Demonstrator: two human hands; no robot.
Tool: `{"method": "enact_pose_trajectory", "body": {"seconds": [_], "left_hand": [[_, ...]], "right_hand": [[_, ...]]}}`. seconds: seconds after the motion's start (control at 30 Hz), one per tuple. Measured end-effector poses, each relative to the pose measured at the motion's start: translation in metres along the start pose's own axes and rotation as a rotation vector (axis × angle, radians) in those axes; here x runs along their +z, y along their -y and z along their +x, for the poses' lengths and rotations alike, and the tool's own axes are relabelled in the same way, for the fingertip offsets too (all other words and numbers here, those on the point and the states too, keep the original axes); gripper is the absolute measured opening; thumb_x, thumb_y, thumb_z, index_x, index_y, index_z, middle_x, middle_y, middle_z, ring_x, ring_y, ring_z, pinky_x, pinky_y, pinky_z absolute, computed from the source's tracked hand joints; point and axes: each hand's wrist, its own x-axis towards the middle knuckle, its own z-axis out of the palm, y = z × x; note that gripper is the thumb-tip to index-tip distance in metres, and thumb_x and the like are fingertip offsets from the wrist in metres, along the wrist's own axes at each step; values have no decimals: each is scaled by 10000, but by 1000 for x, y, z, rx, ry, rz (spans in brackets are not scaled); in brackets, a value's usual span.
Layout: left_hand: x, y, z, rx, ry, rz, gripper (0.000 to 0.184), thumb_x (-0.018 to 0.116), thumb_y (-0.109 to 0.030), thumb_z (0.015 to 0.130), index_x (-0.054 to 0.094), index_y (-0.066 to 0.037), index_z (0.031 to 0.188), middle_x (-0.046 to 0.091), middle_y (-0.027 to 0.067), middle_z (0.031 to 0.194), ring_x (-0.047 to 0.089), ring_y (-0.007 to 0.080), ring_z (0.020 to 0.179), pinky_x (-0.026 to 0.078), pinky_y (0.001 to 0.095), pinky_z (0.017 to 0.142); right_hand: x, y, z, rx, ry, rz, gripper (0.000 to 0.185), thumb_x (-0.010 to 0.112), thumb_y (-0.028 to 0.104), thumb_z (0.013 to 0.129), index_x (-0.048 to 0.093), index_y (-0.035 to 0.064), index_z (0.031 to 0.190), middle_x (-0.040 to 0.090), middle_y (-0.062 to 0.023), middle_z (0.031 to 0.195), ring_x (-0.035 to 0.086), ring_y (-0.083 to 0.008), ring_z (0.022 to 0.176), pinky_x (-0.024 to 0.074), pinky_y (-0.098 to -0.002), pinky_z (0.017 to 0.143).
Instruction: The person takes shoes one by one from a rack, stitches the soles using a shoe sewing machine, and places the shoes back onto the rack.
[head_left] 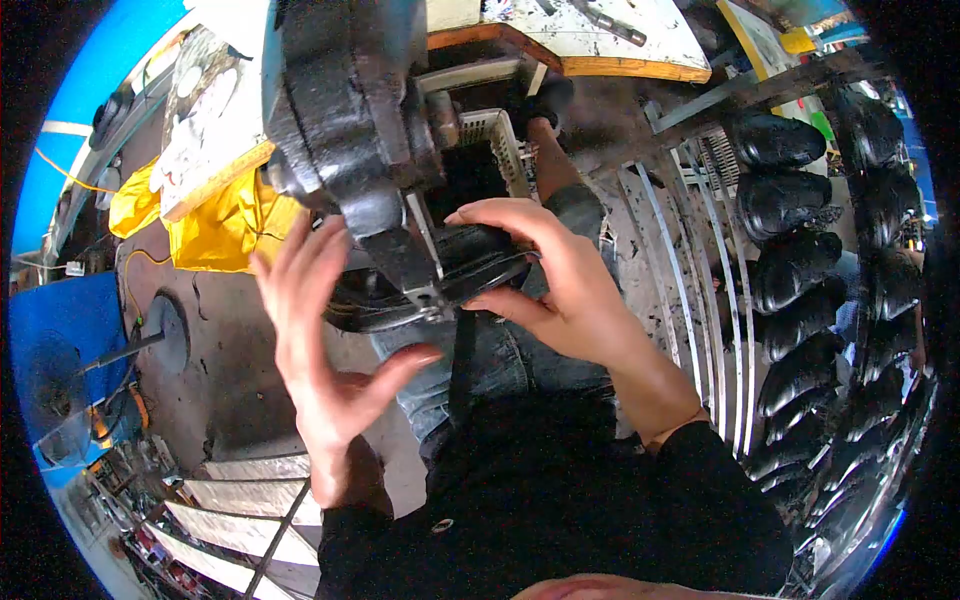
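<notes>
A heavy black machine (335, 115) that looks like a sewing machine rises in front of me, its narrow arm coming down over a black shoe (490, 262). My right hand (575, 295) grips the shoe's right end, thumb below and fingers above. My left hand (325, 345) is open beside the shoe's left end, fingers spread and thumb stretched out, slightly blurred. Whether its fingertips touch the machine or shoe I cannot tell. The machine's head hides the middle of the shoe.
Racks on the right hold several black shoes (785, 200). Metal rails (715, 290) run beside my right arm. A pale plastic basket (510, 150) sits behind the machine. Yellow sheeting (215, 225) hangs at left, near a round grey base (168, 320). A white worktop (660, 35) stands beyond.
</notes>
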Motion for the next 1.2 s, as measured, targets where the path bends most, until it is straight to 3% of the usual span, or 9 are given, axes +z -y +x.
{"method": "enact_pose_trajectory", "body": {"seconds": [0.1, 0.2, 0.33, 0.5, 0.57, 0.7, 0.83, 0.97, 1.2], "left_hand": [[5, -21, 24, 2, 94, 33, 763, 924, -269, 578, 582, -46, 1222, 620, 146, 1241, 538, 409, 1231, 239, 603, 1134], [14, -18, 33, -103, 163, -176, 581, 899, -95, 606, 654, -54, 1131, 676, 126, 1115, 645, 320, 1049, 496, 421, 928], [22, -5, 26, -133, 162, -388, 552, 876, -30, 646, 673, -42, 1159, 696, 122, 1115, 674, 236, 1011, 528, 355, 874], [39, 5, 6, -238, 106, -700, 563, 856, 34, 647, 652, 7, 1171, 662, 149, 1226, 623, 247, 1155, 493, 393, 995], [43, 8, 2, -229, 70, -847, 569, 841, 54, 650, 644, 12, 1182, 648, 192, 1236, 584, 281, 1220, 468, 413, 1029], [58, 12, -9, -259, -5, -1065, 605, 832, 63, 627, 630, 31, 1197, 634, 235, 1246, 546, 342, 1265, 439, 460, 1061], [74, 16, -13, -268, -68, -1083, 636, 878, -112, 625, 636, 32, 1196, 657, 211, 1203, 547, 376, 1255, 405, 499, 1073], [90, 17, -19, -320, -97, -1182, 676, 896, -220, 619, 634, 29, 1191, 664, 187, 1171, 535, 407, 1257, 313, 543, 1127], [101, 10, -27, -473, -132, -1264, 748, 878, -235, 651, 559, 51, 1264, 634, 206, 1227, 485, 435, 1313, 163, 570, 1193]], "right_hand": [[0, 6, 0, -19, 7, -89, 643, 797, 16, 763, 484, 28, 1324, 608, -161, 1280, 602, -305, 1200, 484, -374, 991], [2, 10, 0, -6, -3, -148, 655, 798, 100, 741, 491, 56, 1317, 584, -179, 1253, 602, -387, 1142, 529, -429, 919], [-1, 16, 0, -61, -14, -270, 673, 806, 112, 732, 484, 53, 1320, 597, -165, 1241, 613, -379, 1126, 532, -429, 913], [-4, -2, -5, -119, 5, -326, 802, 841, 143, 699, 446, 56, 1391, 577, -161, 1279, 583, -352, 1181, 507, -432, 951], [-2, -30, -16, -78, -66, -27, 929, 909, 166, 608, 446, 64, 1408, 502, -144, 1410, 509, -305, 1294, 444, -385, 1015], [15, -107, -48, 144, -16, 111, 1183, 922, 159, 607, 214, 91, 1553, 338, -115, 1545, 414, -270, 1376, 350, -397, 1109], [39, -154, -66, 277, 39, 504, 1268, 923, 74, 598, 120, 150, 1576, 267, -95, 1584, 357, -257, 1414, 281, -417, 1175], [22, -163, -63, 286, 56, 694, 1257, 918, 32, 589, 140, 155, 1569, 300, -91, 1565, 360, -253, 1408, 283, -404, 1176], [-57, -125, -64, 362, -6, 357, 1149, 801, -127, 516, 311, 137, 1522, 378, -73, 1524, 381, -233, 1393, 295, -365, 1169]]}}
